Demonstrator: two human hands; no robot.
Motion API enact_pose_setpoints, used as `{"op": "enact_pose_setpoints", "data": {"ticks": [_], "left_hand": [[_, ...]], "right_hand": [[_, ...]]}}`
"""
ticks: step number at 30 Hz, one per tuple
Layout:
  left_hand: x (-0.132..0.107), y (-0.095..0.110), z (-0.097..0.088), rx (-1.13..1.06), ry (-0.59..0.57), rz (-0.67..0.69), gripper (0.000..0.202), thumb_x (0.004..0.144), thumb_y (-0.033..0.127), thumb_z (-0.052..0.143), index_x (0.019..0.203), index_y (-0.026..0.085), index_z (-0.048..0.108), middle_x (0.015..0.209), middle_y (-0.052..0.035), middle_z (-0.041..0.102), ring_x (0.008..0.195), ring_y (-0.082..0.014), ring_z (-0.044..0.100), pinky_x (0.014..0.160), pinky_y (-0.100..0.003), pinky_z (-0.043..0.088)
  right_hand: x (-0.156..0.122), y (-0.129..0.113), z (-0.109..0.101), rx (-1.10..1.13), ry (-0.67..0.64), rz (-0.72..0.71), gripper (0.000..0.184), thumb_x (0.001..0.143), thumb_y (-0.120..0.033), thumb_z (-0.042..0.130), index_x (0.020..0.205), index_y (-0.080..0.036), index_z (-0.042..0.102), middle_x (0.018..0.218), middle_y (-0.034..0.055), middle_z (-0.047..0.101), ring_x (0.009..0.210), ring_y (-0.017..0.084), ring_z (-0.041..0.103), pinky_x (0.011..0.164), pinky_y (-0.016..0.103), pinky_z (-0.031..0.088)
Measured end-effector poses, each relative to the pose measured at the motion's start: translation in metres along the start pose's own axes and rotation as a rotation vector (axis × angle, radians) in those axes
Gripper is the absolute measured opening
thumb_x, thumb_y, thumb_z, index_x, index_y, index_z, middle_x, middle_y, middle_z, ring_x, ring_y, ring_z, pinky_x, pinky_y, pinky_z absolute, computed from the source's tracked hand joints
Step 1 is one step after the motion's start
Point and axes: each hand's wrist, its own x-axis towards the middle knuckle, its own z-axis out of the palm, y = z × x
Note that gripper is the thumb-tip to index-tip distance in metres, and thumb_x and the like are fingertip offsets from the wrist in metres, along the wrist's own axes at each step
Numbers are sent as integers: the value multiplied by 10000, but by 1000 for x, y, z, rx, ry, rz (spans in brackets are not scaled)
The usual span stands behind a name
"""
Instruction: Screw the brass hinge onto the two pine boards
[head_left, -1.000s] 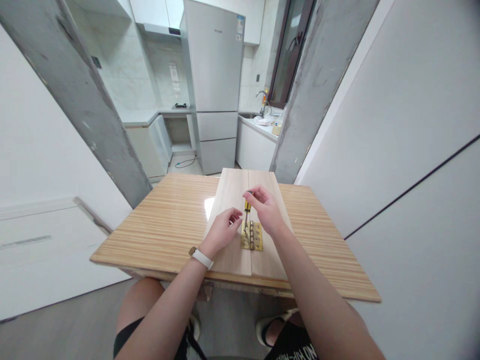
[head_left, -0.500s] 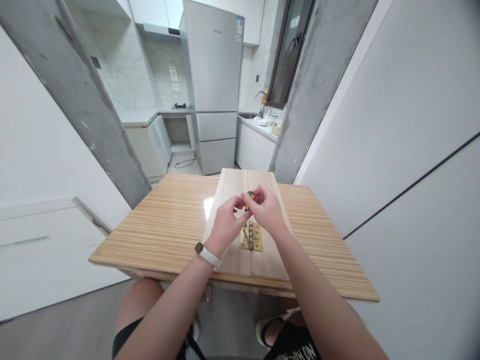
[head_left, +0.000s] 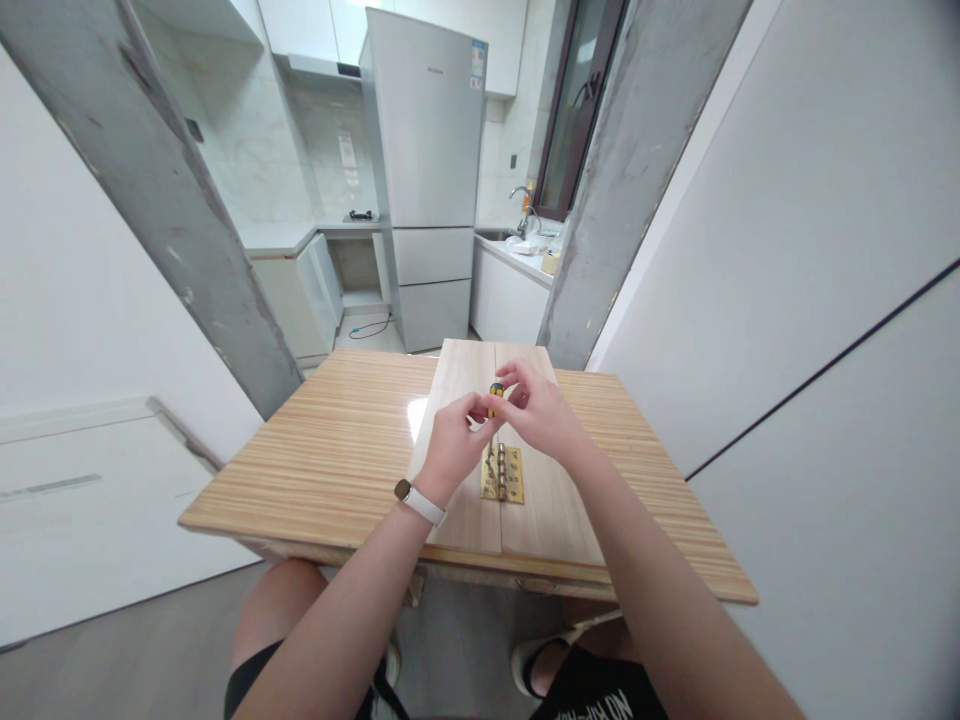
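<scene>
A short screwdriver with a black and yellow handle (head_left: 496,391) stands nearly upright over a brass hinge (head_left: 512,474). My left hand (head_left: 451,432) has its fingers closed on the lower part of the handle. From the other side my right hand (head_left: 538,405) pinches the same handle with thumb and fingers. Its shaft points down to the hinge's left leaf, though I cannot make out whether the tip sits in a screw. The hinge lies open across the seam between two pale wooden boards (head_left: 466,362), with screws or holes showing in both leaves.
The boards rest on a striped wooden table (head_left: 337,440) with its near edge above my knees. A grey fridge (head_left: 427,130) stands beyond it, and a counter with a sink (head_left: 495,236) is at the back right. White panels flank both sides.
The screwdriver has turned more upright. My right hand has shifted its fingers on the handle, and its forearm has swung slightly right. The left hand is nearly unmoved.
</scene>
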Motion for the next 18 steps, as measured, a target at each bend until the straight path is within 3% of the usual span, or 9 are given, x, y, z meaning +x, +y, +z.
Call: {"op": "enact_pose_setpoints", "data": {"ticks": [2, 7, 10, 18], "left_hand": [[1, -1, -2, -14, -20, -7, 162, 889, 331, 711, 818, 195, 659, 786, 9, 695, 740, -145, 624, 700, -286, 448], [3, -2, -6, -48, -107, -20, 105, 901, 307, 681, 929, 206, 692, 904, -12, 741, 842, -170, 669, 733, -298, 469], [4, -2, -6, -47, -152, -20, 113, 909, 278, 656, 977, 209, 714, 952, -21, 757, 878, -179, 678, 737, -298, 474], [4, 0, -7, -65, -245, 18, 224, 926, 223, 614, 1107, 233, 745, 1000, -28, 767, 887, -186, 679, 737, -294, 501]], "right_hand": [[4, -7, -15, -58, -124, -74, 294, 915, -296, 647, 1202, -250, 605, 1064, 28, 685, 683, 129, 626, 677, 293, 504], [14, -28, -40, -293, -310, -223, 278, 929, -93, 542, 1111, -218, 712, 1134, 77, 708, 959, 192, 665, 873, 336, 511], [16, -34, -42, -394, -331, -244, 347, 923, -33, 501, 1127, -190, 735, 1162, 103, 715, 1035, 216, 662, 923, 357, 498], [16, -27, -40, -451, -338, -251, 300, 951, -76, 511, 1067, -165, 773, 1080, 102, 749, 981, 214, 687, 883, 326, 497]]}}
